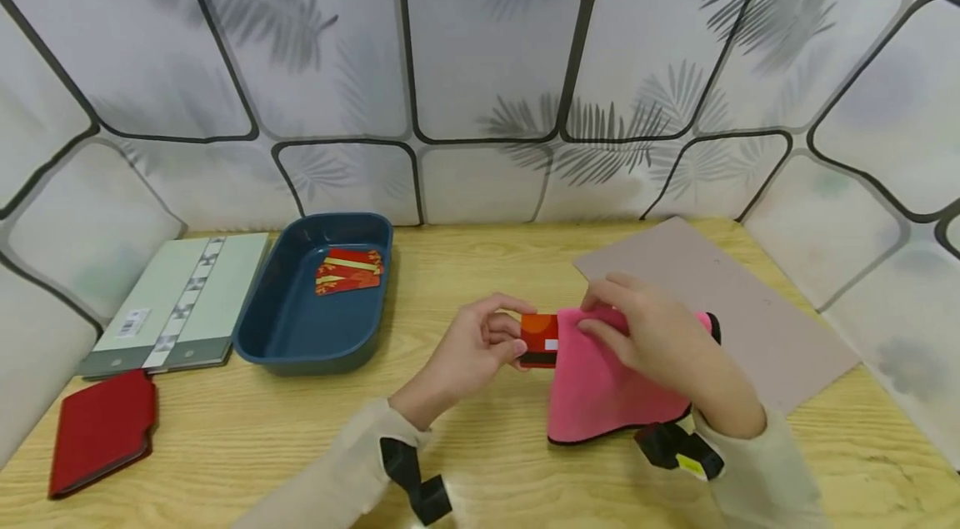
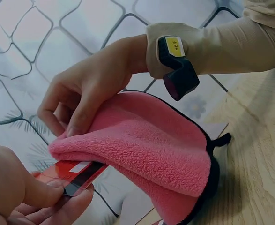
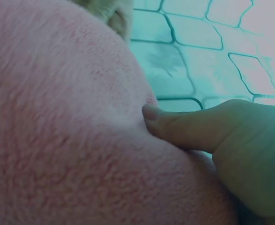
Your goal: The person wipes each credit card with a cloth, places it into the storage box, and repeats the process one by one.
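Observation:
My left hand (image 1: 483,341) pinches a red-orange card (image 1: 538,337) that has a dark stripe and a small white panel, with the thumb on its striped face in the left wrist view. A pink plush cloth (image 1: 607,387) with dark edging hangs from my right hand (image 1: 652,337), thumb and fingers gripping its upper fold. The cloth overlaps the right end of the card (image 2: 78,176), hiding that part. In the right wrist view, the thumb presses into the cloth (image 3: 71,122), which fills much of the picture.
Left of the hands stands a blue tray (image 1: 292,337) holding several red and gold cards (image 1: 349,271). Beyond it lie a pale green binder (image 1: 217,279) and a red folder-like booklet (image 1: 105,429). A grey-brown board (image 1: 757,321) lies at right, partly behind the cloth, on the wooden table (image 1: 480,262).

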`<state>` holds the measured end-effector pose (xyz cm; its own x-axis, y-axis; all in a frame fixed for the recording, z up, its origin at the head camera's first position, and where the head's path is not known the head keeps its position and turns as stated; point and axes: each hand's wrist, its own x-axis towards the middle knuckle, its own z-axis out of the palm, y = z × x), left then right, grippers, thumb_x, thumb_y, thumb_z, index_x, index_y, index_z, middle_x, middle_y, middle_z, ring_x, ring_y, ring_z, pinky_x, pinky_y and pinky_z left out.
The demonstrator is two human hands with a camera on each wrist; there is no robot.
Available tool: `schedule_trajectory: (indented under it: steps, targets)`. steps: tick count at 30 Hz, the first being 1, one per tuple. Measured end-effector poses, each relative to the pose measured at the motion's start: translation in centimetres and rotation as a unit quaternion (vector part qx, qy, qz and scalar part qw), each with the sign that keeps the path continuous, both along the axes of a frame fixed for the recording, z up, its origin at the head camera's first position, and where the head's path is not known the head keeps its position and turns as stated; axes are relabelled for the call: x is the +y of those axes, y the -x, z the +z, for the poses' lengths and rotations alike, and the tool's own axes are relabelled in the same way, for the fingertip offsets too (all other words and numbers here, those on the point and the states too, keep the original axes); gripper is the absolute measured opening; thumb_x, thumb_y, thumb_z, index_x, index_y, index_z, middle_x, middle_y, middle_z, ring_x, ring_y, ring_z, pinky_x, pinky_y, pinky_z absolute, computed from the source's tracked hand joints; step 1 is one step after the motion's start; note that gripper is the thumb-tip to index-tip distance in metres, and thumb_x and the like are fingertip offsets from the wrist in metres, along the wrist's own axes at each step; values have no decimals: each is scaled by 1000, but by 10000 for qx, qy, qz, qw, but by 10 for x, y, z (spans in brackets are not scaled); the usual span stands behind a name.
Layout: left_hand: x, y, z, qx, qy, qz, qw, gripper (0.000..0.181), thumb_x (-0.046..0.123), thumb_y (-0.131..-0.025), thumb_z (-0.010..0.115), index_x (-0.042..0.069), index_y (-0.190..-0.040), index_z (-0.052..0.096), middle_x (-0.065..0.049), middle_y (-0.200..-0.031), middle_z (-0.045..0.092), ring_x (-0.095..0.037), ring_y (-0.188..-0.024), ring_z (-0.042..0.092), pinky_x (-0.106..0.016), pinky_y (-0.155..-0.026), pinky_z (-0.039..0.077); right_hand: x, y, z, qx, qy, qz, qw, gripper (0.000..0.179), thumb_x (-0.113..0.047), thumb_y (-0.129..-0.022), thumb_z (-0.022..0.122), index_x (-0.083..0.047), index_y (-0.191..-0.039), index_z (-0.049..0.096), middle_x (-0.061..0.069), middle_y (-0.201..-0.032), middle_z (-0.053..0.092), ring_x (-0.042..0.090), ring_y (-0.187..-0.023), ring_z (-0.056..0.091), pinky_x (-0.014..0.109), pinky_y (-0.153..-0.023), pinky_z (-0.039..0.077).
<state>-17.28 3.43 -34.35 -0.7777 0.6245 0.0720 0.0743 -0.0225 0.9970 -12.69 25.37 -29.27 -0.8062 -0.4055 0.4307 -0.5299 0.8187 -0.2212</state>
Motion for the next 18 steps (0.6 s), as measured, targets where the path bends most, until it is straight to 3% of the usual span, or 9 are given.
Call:
schedule_trajectory:
  steps: [4,8,11,15,18]
  targets:
    - [-1,1,-1,-74,7,55,10000,36,-14,-90,53,-4,-125,53,-15,-83,58,-15,-70,59,-33,-71,59,9,-1,2,58,-53,-123,9999,24,-9,-74,82,-14,-84,60,-6,-75,57,8,-68,50,27,-59,47]
    - [-1,3,-4,-25,62,45,10000,35,-14,-90,53,-4,-124,53,-25,-87,59,-14,-69,59,-28,-69,57,16,0,3,119,-33,-131,9998,26,-7,-73,82,-16,-80,58,-10,-71,53,6,-65,45,23,-57,41]
    - [-1,4,-5,-24,48,17,10000,35,-14,-90,54,-4,-123,54,-24,-86,59,-14,-68,60,-31,-70,58,17,0,2,278,-13,-85,9996,29,-6,-71,83,-16,-76,55,-10,-68,50,5,-63,42,22,-55,38]
    - [-2,5,-7,-195,99,-20,9998,38,-15,-88,57,-4,-124,56,-10,-78,59,-13,-66,61,-40,-71,60,4,1,-6,403,-193,54,9990,29,-8,-71,83,-15,-76,56,-8,-68,52,6,-62,44,22,-54,39]
    - [2,5,-7,-253,120,-143,9995,39,-15,-87,57,-6,-125,57,-13,-81,65,-14,-69,65,-40,-71,60,-10,-1,-9,202,-372,141,9990,26,-11,-75,81,-14,-78,56,-7,-71,52,6,-61,45,22,-54,40]
